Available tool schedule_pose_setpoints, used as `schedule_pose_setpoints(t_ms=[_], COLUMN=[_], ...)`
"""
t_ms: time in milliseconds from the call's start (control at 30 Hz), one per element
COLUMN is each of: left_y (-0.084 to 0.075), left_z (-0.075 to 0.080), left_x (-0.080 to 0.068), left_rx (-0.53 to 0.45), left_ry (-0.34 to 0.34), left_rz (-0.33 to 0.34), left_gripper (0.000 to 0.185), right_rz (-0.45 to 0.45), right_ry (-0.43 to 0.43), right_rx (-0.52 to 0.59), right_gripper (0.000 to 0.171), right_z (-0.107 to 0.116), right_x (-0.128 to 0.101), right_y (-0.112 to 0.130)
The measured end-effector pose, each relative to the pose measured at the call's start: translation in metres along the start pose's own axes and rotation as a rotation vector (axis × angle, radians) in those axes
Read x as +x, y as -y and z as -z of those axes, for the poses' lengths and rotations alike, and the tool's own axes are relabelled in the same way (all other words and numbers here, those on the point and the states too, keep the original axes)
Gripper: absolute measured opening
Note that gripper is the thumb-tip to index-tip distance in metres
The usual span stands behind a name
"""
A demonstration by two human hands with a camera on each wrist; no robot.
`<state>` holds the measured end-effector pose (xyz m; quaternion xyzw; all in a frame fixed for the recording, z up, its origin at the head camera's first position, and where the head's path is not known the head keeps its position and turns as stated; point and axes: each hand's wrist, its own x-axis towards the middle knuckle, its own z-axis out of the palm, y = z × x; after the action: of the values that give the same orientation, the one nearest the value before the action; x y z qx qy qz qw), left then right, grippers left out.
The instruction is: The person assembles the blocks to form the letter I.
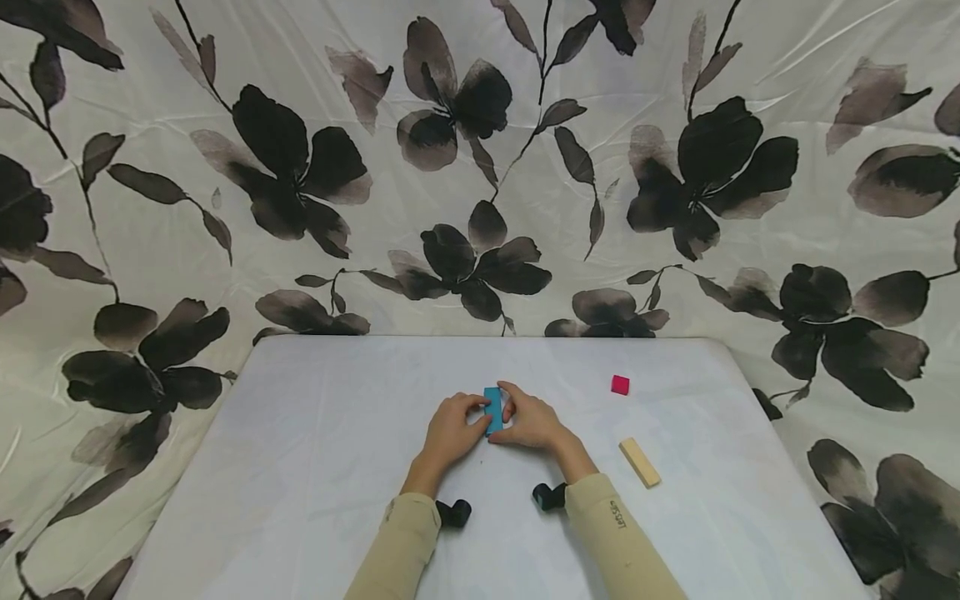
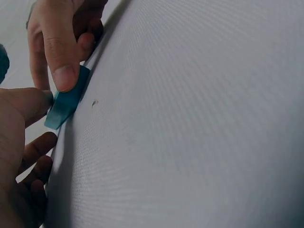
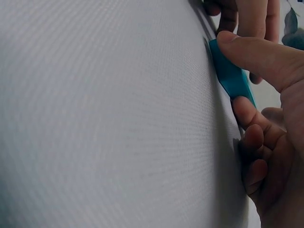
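Note:
A long blue block (image 1: 492,411) is in the middle of the white table, between the two hands. My right hand (image 1: 531,421) pinches it lengthwise, index finger at the far end and thumb at the near end. From the other side, my left hand (image 1: 450,429) has its thumb and index fingertip at the block's left long side. In the left wrist view the blue block (image 2: 69,102) sits low on the tabletop, partly covered by the right thumb. The right wrist view shows the blue block (image 3: 230,71) with the right thumb across one end.
A small red cube (image 1: 620,385) lies on the white table (image 1: 322,467) to the right and farther back. Nearer, also at the right, is a plain wooden block (image 1: 640,462) set at a slant. Flower-patterned cloth (image 1: 570,183) hangs behind the table.

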<state>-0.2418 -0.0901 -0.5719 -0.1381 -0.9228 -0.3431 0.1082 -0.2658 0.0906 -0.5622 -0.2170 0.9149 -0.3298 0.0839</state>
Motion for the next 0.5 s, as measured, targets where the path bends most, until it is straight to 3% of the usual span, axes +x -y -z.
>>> schedule_pose_setpoints(t_ms=[300,500], left_y=[0.0022,0.0021], left_z=[-0.0033,-0.0021], left_x=[-0.0015,0.0001], left_rx=[0.013,0.022], left_ry=[-0.006,-0.005], left_rz=[0.028,0.028], left_gripper=[0.029,0.028], right_rz=[-0.007,-0.002], right_ry=[0.007,0.045], right_rx=[0.001,0.107], right_gripper=[0.095,0.092], right_z=[-0.0013,0.0071], right_x=[-0.0008,-0.0024], right_y=[-0.0008,0.0012])
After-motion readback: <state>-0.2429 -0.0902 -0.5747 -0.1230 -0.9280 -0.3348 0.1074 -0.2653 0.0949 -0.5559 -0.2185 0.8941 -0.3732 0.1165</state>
